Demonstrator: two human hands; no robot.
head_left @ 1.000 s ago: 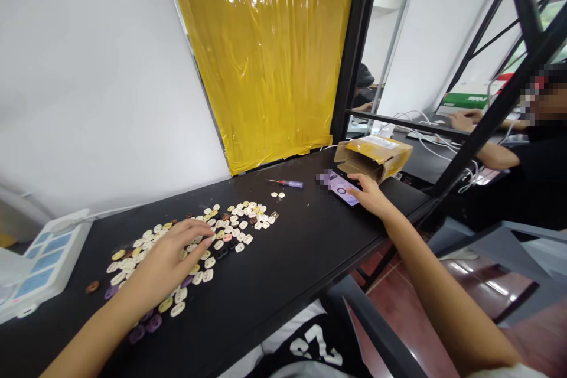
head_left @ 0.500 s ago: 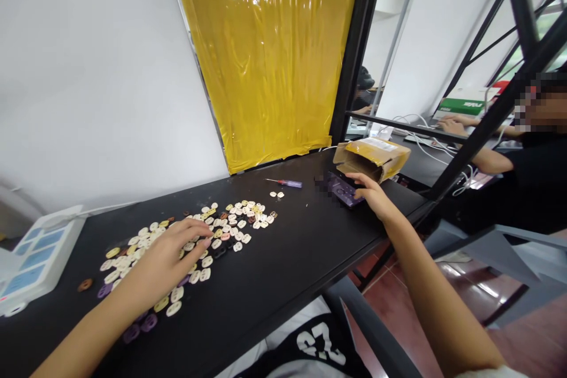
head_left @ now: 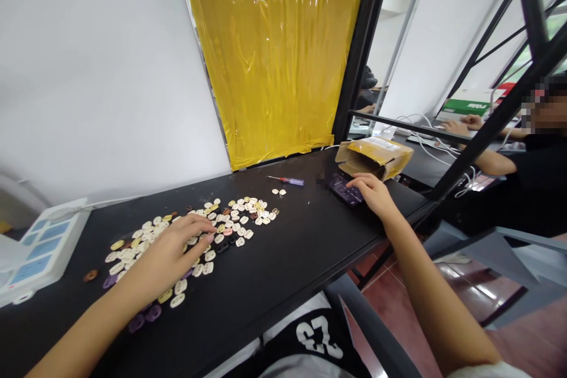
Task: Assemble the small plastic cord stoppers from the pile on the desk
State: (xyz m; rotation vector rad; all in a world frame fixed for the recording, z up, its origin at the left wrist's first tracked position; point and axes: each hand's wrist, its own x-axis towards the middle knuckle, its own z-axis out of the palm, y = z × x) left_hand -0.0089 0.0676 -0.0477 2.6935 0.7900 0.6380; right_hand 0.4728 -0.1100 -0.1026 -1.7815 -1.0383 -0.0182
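Observation:
Small oval buttons [head_left: 261, 212], mostly cream with some yellow, brown, black and purple, lie spread over the left half of the black table [head_left: 283, 254]. My left hand [head_left: 170, 254] rests palm down over them, thumb apart from the extended fingers; it hides some of the buttons, and nothing shows in its grasp. At the right, a dark phone [head_left: 339, 189] lies flat with its screen lit purple. Above its right side is my right hand [head_left: 374, 194], fingers stretched out, fingertips at the screen. It does not hold the phone.
A thin screwdriver [head_left: 292, 181] lies behind the buttons. An open cardboard box [head_left: 376, 156] stands behind the phone. At far left is a white case [head_left: 57, 248] with blue compartments. Beyond the black frame [head_left: 469, 156], another person's hands [head_left: 460, 125] are at a second table.
My right hand's fingers have come down and left onto the phone screen, more gathered than before. My left hand stays over the buttons. The view has shifted slightly.

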